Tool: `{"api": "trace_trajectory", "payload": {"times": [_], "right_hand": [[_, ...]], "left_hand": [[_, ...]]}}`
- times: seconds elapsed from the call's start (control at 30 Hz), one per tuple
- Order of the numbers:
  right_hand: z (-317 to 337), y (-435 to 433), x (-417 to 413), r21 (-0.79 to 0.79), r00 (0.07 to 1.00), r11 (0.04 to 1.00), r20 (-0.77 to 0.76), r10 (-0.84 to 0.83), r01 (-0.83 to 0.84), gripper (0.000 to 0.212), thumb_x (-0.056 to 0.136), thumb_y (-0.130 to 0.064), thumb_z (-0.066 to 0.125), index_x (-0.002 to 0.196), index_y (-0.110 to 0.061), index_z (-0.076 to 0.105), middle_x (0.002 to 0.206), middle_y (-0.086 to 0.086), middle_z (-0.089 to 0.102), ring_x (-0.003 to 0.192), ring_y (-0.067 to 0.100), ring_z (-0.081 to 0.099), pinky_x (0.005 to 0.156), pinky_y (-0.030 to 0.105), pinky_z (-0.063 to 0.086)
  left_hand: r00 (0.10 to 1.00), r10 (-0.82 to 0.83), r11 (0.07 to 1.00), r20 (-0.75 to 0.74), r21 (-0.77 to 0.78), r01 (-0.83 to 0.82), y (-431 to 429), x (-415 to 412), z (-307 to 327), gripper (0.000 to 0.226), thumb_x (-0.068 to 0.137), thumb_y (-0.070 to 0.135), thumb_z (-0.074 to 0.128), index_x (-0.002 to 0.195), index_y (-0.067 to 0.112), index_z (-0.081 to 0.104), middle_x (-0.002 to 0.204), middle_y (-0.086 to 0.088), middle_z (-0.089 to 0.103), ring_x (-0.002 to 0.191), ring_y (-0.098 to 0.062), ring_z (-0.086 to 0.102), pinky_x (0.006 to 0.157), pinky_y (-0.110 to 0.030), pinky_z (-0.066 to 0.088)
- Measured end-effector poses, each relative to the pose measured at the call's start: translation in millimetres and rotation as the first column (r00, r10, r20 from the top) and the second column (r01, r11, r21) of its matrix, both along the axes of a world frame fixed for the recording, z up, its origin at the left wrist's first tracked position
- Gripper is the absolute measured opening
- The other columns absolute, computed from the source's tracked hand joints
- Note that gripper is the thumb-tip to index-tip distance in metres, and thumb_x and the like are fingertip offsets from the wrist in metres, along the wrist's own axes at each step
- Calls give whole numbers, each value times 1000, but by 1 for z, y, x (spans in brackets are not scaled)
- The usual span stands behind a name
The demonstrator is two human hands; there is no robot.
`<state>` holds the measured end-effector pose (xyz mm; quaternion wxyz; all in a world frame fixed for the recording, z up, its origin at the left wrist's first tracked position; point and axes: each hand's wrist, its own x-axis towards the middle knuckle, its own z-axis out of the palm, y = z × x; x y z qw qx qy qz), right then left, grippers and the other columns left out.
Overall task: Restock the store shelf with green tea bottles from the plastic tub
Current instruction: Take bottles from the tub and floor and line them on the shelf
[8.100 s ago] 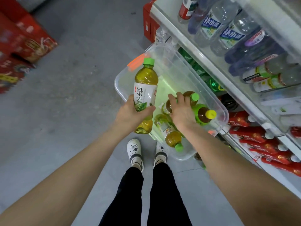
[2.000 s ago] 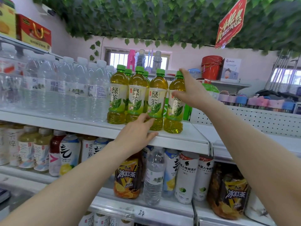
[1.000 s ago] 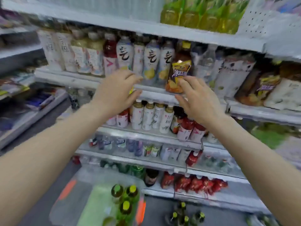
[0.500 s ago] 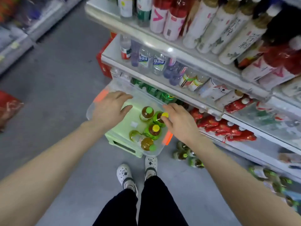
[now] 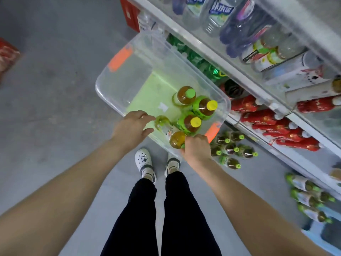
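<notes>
A clear plastic tub (image 5: 105,85) with orange handles stands on the floor by the shelf. Inside it, a green tea bottle with a green cap (image 5: 184,95) stands upright beside two yellow-capped bottles (image 5: 203,108). Another green tea bottle (image 5: 167,129) lies on its side at the tub's near edge. My right hand (image 5: 196,146) is curled around that lying bottle's neck end, hiding the cap. My left hand (image 5: 133,126) is open, its fingertips close to the bottle's base.
The store shelf (image 5: 245,80) runs along the right with water bottles above and red bottles (image 5: 276,124) lower. Several small bottles (image 5: 232,150) stand on the floor right of the tub. Red cartons (image 5: 7,54) lie far left. My white shoes (image 5: 144,161) are just behind the tub.
My view has dropped from the shelf to the tub. Both hands came down empty into the tub, and my right hand has closed on the lying bottle's neck.
</notes>
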<state>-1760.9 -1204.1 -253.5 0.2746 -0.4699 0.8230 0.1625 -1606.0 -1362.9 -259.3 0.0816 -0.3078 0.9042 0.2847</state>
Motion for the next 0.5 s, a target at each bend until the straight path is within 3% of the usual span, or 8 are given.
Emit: {"api": "trace_trajectory", "payload": {"times": [0.13, 0.3, 0.4, 0.5], "right_hand": [[7, -12, 0, -8, 996, 997, 45, -72, 72, 26, 88, -32, 65, 100, -10, 65, 100, 11, 67, 104, 30, 58, 84, 34, 42], [31, -48, 8, -161, 989, 981, 124, -87, 107, 38, 85, -36, 66, 106, -6, 58, 101, 13, 66, 111, 30, 51, 79, 33, 41], [56, -76, 0, -299, 979, 944, 181, -89, 141, 39, 83, -36, 64, 104, -4, 60, 95, 16, 66, 100, 31, 54, 67, 31, 31], [91, -102, -15, -394, 941, 891, 325, -94, 225, 34, 77, -37, 70, 94, -9, 63, 80, 7, 65, 79, 26, 58, 60, 31, 35]], "left_hand": [[1000, -10, 999, -19, -39, 9, 1, 3, -4, 29, 82, 17, 77, 110, 16, 73, 105, -12, 68, 101, -37, 62, 77, -42, 54], [1000, 6, 997, 26, 77, -8, -7, -1, 6, 43, 90, 23, 68, 132, 18, 60, 125, -8, 61, 117, -30, 56, 91, -37, 46], [998, 20, 978, 60, 207, -32, -11, -5, 8, 65, 86, 31, 72, 144, 22, 46, 141, -4, 49, 130, -25, 47, 102, -33, 38], [993, 116, 917, 7, 384, -110, -13, -14, 15, 90, 73, 42, 81, 148, 22, 36, 147, 2, 44, 133, -16, 42, 102, -24, 33]]}}
